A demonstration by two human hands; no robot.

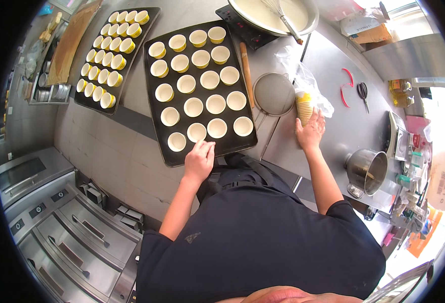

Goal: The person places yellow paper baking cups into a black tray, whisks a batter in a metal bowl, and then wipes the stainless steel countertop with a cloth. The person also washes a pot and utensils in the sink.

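Observation:
Before me lies a black baking tray set with rows of paper baking cups. My left hand is at the tray's near edge, its bent fingertips touching or just beside a cup in the nearest row; whether they grip it cannot be told. A stack of nested yellow paper cups, partly inside a clear plastic bag, lies on the steel table to the right. My right hand rests against the near end of this stack with its fingers spread. Farther left sits a second black tray of yellow cups.
Right of the tray lie a wooden rolling pin and a round sieve. A large bowl of pale batter holds a whisk. Black scissors and a steel mixing bowl are at right, ovens at lower left.

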